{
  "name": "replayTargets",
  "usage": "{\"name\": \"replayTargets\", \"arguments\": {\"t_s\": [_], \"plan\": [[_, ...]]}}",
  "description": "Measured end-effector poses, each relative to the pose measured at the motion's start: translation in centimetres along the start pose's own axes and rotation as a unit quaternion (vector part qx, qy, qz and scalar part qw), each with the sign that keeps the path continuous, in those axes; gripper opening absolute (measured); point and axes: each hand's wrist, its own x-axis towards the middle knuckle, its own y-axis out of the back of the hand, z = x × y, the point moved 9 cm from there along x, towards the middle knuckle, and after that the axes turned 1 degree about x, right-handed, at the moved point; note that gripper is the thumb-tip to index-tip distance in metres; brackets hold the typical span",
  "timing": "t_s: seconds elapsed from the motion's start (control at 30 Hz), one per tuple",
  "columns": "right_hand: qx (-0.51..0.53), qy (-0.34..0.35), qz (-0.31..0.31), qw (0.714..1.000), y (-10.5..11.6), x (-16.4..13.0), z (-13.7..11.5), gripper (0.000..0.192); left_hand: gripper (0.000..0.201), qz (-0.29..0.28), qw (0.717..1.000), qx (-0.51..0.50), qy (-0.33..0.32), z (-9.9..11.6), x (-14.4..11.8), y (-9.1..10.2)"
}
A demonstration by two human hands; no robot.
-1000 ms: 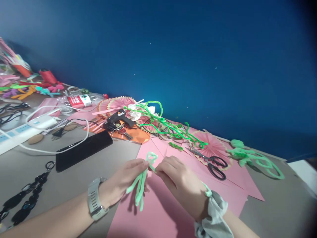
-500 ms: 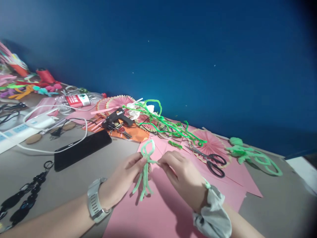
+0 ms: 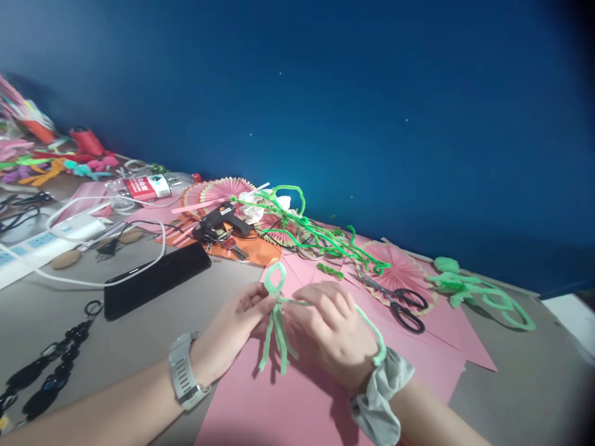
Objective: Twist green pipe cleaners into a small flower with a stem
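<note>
A light-green pipe cleaner figure (image 3: pixel 281 337), with a loop at the top and several strands hanging below, is pinched at its middle by my left hand (image 3: pixel 253 313). My right hand (image 3: pixel 328 322) closes on a pipe cleaner strand (image 3: pixel 297 301) that runs sideways from that middle. The strand's free length curves out past my right knuckles and down to the wrist. My right fingertips are partly hidden behind the hand. Pink paper (image 3: pixel 260 409) lies beneath both hands.
Black-handled scissors (image 3: pixel 402 306) lie to the right, before more green pipe cleaners (image 3: pixel 478 291). Behind are a glue gun (image 3: pixel 223 220), a tangle of green pipe cleaners (image 3: pixel 325 238) and folded paper fans (image 3: pixel 230 189). A phone (image 3: pixel 158 279), power strip (image 3: pixel 51 244) and bottle (image 3: pixel 149 187) stand left.
My right hand has moved in toward my left and turned, its back now more visible. The strand now passes under its fingers and its free length shows. My left hand keeps its pinch.
</note>
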Motion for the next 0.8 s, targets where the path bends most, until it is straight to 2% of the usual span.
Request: {"name": "replayTargets", "arguments": {"t_s": [0.07, 0.2, 0.3, 0.43, 0.63, 0.8], "plan": [[-0.014, 0.062, 0.007, 0.998, 0.0, -0.2, -1.3, 0.021, 0.026, 0.002, 1.000, -0.011, -0.001, 0.0, 0.0, 0.1], [-0.037, 0.130, 0.026, 0.990, 0.2, -0.5, -2.8, 0.020, 0.026, 0.009, 1.000, -0.012, -0.008, 0.2, 0.0, 0.2], [-0.047, 0.162, -0.001, 0.986, -0.5, -0.5, -3.4, 0.022, 0.026, 0.006, 1.000, -0.007, -0.012, 0.2, -0.1, 0.2], [-0.050, 0.202, -0.019, 0.978, -1.4, -0.9, -3.9, 0.019, 0.026, 0.030, 1.000, -0.010, -0.004, 0.1, -0.1, 0.7], [-0.024, 0.198, -0.015, 0.980, -1.2, -0.8, -3.8, 0.016, 0.021, 0.021, 0.999, -0.028, 0.015, -0.2, -0.2, 0.6], [0.101, 0.153, -0.030, 0.983, -0.1, 0.3, -2.6, 0.024, 0.018, 0.016, 0.999, -0.033, 0.026, -0.3, -0.2, 0.6]]}}
